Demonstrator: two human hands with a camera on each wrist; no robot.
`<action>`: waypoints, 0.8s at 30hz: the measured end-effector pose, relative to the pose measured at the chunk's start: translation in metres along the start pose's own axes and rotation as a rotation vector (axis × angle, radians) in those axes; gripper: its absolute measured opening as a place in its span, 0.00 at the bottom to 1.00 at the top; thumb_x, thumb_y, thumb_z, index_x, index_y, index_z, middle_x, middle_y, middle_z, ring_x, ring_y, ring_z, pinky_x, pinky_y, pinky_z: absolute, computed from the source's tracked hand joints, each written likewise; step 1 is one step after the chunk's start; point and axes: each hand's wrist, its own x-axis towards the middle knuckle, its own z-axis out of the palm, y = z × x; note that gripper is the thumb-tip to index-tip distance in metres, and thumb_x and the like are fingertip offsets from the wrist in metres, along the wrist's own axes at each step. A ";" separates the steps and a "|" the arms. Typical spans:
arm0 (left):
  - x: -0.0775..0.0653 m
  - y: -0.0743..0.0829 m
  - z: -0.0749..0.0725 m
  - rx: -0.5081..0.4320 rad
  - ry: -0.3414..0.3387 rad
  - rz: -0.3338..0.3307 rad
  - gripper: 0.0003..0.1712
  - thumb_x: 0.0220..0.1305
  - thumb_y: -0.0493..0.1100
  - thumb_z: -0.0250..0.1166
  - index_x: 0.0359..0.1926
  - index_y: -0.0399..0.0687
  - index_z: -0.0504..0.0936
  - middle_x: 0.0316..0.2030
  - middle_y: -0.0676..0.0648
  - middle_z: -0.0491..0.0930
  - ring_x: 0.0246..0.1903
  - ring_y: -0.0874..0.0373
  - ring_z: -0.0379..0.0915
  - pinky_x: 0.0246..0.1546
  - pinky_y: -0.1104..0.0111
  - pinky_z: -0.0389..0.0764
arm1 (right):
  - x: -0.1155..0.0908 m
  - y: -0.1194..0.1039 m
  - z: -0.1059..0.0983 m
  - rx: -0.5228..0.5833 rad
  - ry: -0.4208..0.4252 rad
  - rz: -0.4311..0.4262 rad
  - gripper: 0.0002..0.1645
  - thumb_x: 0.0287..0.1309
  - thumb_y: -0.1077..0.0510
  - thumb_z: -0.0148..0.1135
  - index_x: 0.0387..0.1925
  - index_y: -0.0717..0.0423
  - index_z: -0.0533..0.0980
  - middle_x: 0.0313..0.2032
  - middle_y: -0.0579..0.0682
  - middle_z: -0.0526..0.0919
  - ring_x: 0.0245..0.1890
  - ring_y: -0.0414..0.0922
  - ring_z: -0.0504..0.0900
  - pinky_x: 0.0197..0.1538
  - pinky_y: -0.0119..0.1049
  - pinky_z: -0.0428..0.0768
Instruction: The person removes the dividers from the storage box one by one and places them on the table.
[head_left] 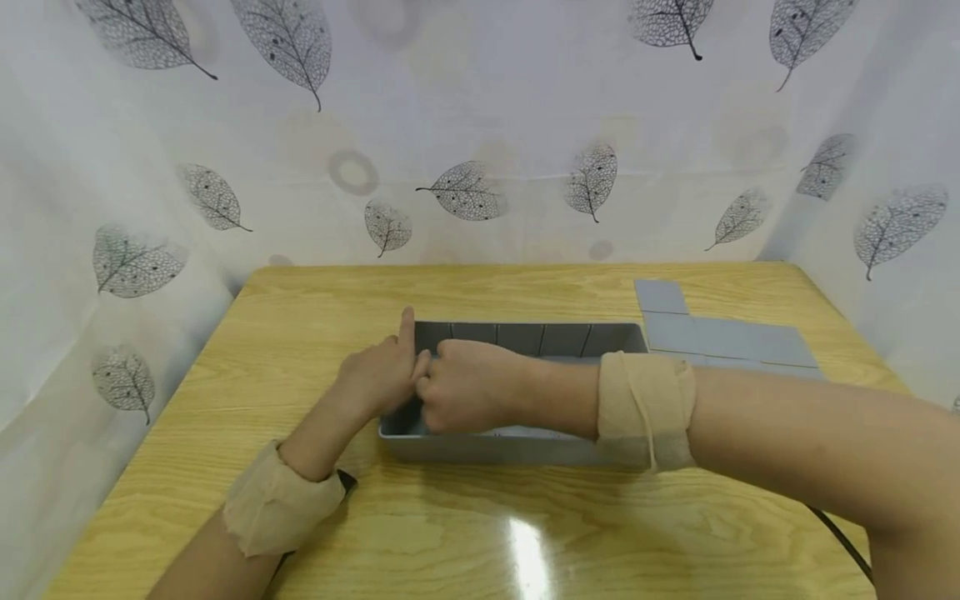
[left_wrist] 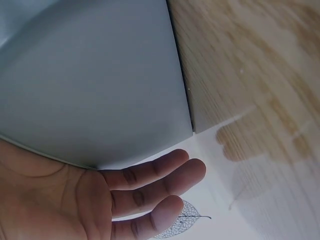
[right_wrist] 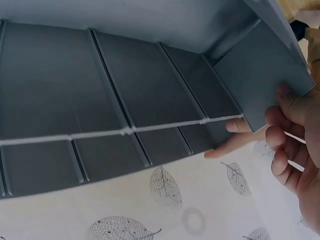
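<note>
A long grey plastic box (head_left: pixel 495 452) with slotted side walls lies across the middle of the table. My right hand (head_left: pixel 471 388) is over its left end. In the right wrist view, that hand's thumb and fingers pinch a thin grey divider panel (right_wrist: pixel 265 75), which stands inside the box near its end wall. My left hand (head_left: pixel 377 377) rests against the box's left end, its index finger stretched toward the back corner. The left wrist view shows its fingers (left_wrist: pixel 155 182) fairly straight beside the grey wall (left_wrist: pixel 100 85).
Several flat grey panels (head_left: pixel 738 340) lie together on the wooden table (head_left: pixel 300 317), behind the box to the right. A black cable (head_left: pixel 843 542) runs beneath the right forearm. White leaf-print curtain (head_left: pixel 517 108) hangs behind the table and at both sides.
</note>
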 end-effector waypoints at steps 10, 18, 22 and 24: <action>0.001 -0.002 0.000 0.013 -0.036 -0.001 0.43 0.69 0.56 0.40 0.70 0.37 0.31 0.47 0.34 0.75 0.30 0.49 0.75 0.21 0.56 0.75 | -0.002 0.020 -0.017 0.063 -0.042 -0.005 0.11 0.61 0.52 0.50 0.24 0.43 0.75 0.28 0.42 0.78 0.25 0.40 0.71 0.26 0.34 0.71; 0.001 -0.003 -0.001 0.035 -0.052 0.007 0.44 0.68 0.56 0.41 0.69 0.38 0.28 0.48 0.34 0.74 0.30 0.50 0.74 0.20 0.57 0.74 | -0.006 0.032 -0.030 0.069 -0.049 0.017 0.11 0.61 0.52 0.49 0.31 0.43 0.78 0.30 0.41 0.78 0.24 0.42 0.72 0.28 0.35 0.72; 0.001 -0.002 -0.001 0.034 -0.052 0.013 0.43 0.70 0.58 0.38 0.69 0.38 0.28 0.48 0.35 0.74 0.32 0.49 0.74 0.21 0.57 0.74 | -0.009 0.036 -0.031 0.069 -0.033 0.024 0.10 0.59 0.50 0.50 0.27 0.40 0.77 0.29 0.41 0.78 0.24 0.42 0.72 0.28 0.35 0.71; 0.000 -0.002 -0.001 0.038 -0.053 0.015 0.43 0.70 0.59 0.37 0.69 0.37 0.28 0.49 0.34 0.74 0.34 0.48 0.75 0.21 0.57 0.75 | -0.010 0.037 -0.031 0.066 -0.018 0.018 0.10 0.59 0.49 0.50 0.26 0.39 0.77 0.28 0.41 0.77 0.23 0.42 0.72 0.27 0.35 0.71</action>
